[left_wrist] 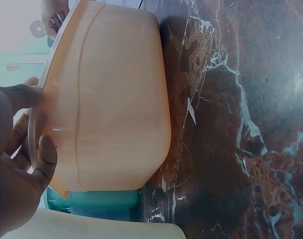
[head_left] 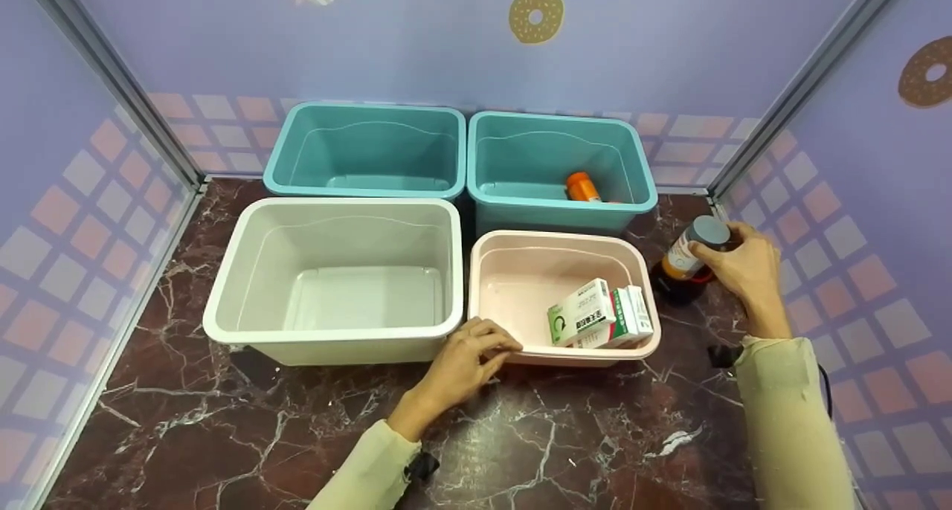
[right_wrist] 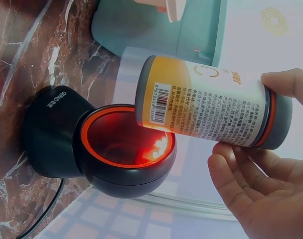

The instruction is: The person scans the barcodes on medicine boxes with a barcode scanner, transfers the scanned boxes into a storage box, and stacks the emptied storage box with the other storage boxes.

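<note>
My right hand pinches the grey cap of a supplement bottle with a white and orange label. In the right wrist view the bottle is tilted, its printed barcode close to the red-lit round window of a black barcode scanner. Whether the two touch, I cannot tell. My left hand grips the front left rim of the pink bin, with fingers on both sides of the rim in the left wrist view. Several medicine boxes lie in that bin's right end.
Left of the pink bin stands a larger white bin. Behind are two teal bins, one at the left and one at the right; an orange bottle lies in the right one. Patterned walls enclose the marbled table.
</note>
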Motion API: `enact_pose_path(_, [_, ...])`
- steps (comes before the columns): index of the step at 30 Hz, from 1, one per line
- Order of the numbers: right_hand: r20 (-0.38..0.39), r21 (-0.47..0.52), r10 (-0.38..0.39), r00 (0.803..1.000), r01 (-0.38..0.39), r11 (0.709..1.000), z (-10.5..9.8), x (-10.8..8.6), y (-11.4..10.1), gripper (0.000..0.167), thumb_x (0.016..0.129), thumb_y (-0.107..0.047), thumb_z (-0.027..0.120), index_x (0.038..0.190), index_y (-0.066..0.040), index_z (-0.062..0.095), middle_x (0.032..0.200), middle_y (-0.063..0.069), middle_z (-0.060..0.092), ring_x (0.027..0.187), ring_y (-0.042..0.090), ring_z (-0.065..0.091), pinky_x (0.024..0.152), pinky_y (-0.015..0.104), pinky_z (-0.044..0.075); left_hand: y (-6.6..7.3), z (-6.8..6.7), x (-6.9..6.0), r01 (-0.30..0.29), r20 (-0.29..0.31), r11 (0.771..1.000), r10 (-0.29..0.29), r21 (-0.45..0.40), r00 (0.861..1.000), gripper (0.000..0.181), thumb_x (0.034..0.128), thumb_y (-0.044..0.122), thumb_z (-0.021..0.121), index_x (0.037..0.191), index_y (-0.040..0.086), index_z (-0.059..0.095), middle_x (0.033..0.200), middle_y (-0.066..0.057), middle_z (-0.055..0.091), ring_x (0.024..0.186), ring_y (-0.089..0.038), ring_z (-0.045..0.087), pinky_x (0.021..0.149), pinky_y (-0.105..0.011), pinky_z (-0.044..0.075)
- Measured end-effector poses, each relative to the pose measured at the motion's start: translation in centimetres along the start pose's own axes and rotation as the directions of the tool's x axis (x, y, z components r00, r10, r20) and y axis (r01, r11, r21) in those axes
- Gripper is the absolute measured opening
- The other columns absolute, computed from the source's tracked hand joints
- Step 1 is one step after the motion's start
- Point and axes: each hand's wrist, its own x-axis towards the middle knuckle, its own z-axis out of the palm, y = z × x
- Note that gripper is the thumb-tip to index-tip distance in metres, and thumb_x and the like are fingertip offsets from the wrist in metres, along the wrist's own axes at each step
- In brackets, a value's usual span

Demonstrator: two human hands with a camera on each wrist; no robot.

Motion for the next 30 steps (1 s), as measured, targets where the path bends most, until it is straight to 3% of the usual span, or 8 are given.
enact_pose_path(9, [-0.013,-0.002,-0.003,1.000,0.003,1.000,0.01,-0.03,0.16,0.070,0.083,-0.044,0.075,0.135,-0.001,0.058,0.128,0.027,0.063,0.118,0.047,0.056,0.101,0.055,0.040,-0.08,0.04,-0.05,-0.001,-0.010,1.000,0.001,0.004,1.000,0.015,0.0880,0.012,0.074,0.100,0.020,0.077,0.099,0.007,0.070,0.100,-0.015,0.061,0.093,-0.030,0.049])
enact_pose_path(17, [-0.048,0.003,-0.022,0.999,0.022,1.000,0.05,-0.18,0.45,0.066,0.082,-0.045,0.076,0.129,0.000,0.063,0.122,0.027,0.067,0.112,0.044,0.060,0.094,0.050,0.044,0.01,-0.02,-0.04,-0.008,-0.014,1.000,0.008,0.014,1.000,0.015,0.0877,0.012,0.074,0.100,0.021,0.077,0.098,0.007,0.070,0.099,-0.015,0.061,0.092,-0.031,0.050])
enact_pose_path(30, [-0.038,-0.014,-0.018,0.999,0.017,1.000,-0.09,-0.14,0.62,0.067,0.082,-0.043,0.076,0.130,0.001,0.061,0.125,0.028,0.064,0.116,0.047,0.057,0.099,0.056,0.043,0.06,0.00,-0.04,-0.029,-0.028,0.999,0.029,0.028,0.999,0.016,0.0860,0.012,0.076,0.100,0.020,0.077,0.097,0.006,0.070,0.099,-0.016,0.061,0.092,-0.032,0.049])
